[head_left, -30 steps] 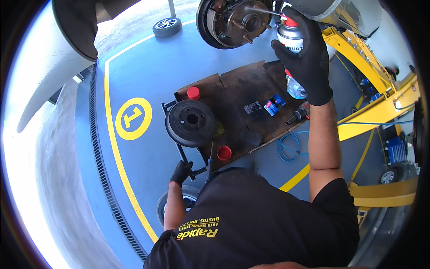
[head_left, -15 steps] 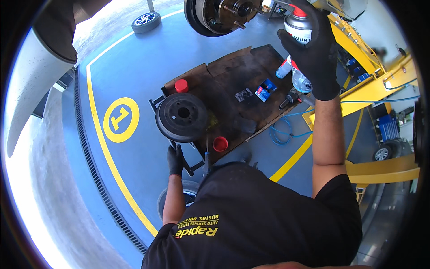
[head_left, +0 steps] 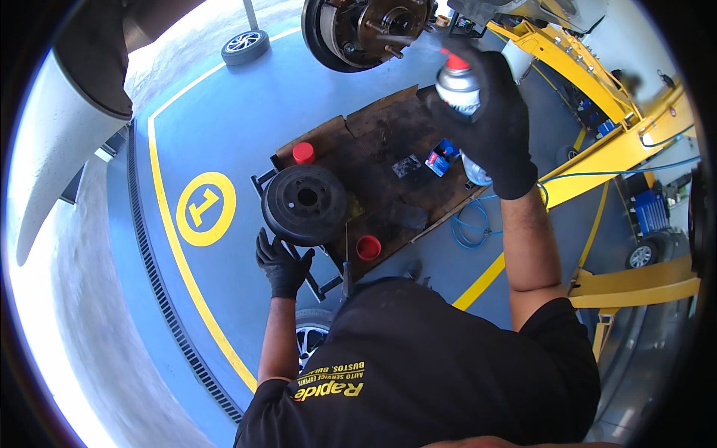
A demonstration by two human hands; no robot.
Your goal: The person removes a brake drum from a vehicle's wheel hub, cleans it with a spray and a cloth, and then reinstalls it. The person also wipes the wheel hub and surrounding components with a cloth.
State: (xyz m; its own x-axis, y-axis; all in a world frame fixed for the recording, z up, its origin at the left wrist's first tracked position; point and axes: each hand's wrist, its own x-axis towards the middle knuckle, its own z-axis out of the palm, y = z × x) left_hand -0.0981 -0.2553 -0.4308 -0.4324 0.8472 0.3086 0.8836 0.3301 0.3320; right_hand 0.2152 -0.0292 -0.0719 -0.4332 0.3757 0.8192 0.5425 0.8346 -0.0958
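Right hand clamped round spray can, white label blurred; left hand spread beside drum

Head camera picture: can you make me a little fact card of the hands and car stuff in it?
Left hand: black-gloved, open, near the brake drum; touching unclear
Right hand: black-gloved, holding a red-topped spray can
Brake drum: at the left end of the brown board
Top: wheel hub with studs
Floor: blue floor, with an alloy wheel far off
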